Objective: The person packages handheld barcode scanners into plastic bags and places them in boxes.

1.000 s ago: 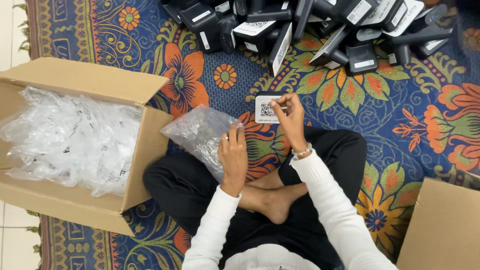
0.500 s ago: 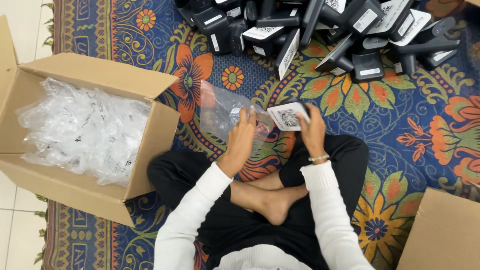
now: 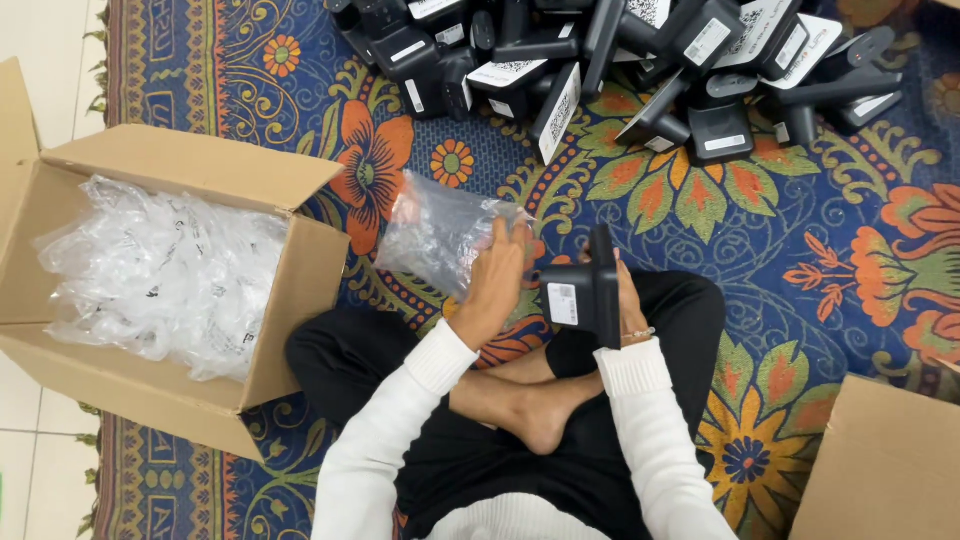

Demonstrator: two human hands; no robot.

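The black stand (image 3: 583,290) sits upright in the right hand (image 3: 622,300), just above the person's crossed legs. The fingers are wrapped round its far side, so the hand is closed on it. A white sticker shows on the side that faces the camera.

Just to the left is a clear bag (image 3: 440,235). The left hand (image 3: 495,285) has its fingers closed on the near end of the bag. The bag lies crumpled on the rug (image 3: 800,260) and its mouth seems to point at the stand. The two things are very near each other but do not look like they touch.

To do this step well, the person would likely need to pull the bag's mouth wide and hold it firm. The stand should go in with its thin end first, so its corners do not snag or tear the thin plastic. A slow push would be safer than a quick one.

Farther left stands an open box (image 3: 300,290) full of more clear bags (image 3: 160,275). At the top of the rug lies a pile of black stands (image 3: 620,60). Another box (image 3: 885,465) peeks in at the bottom right corner.
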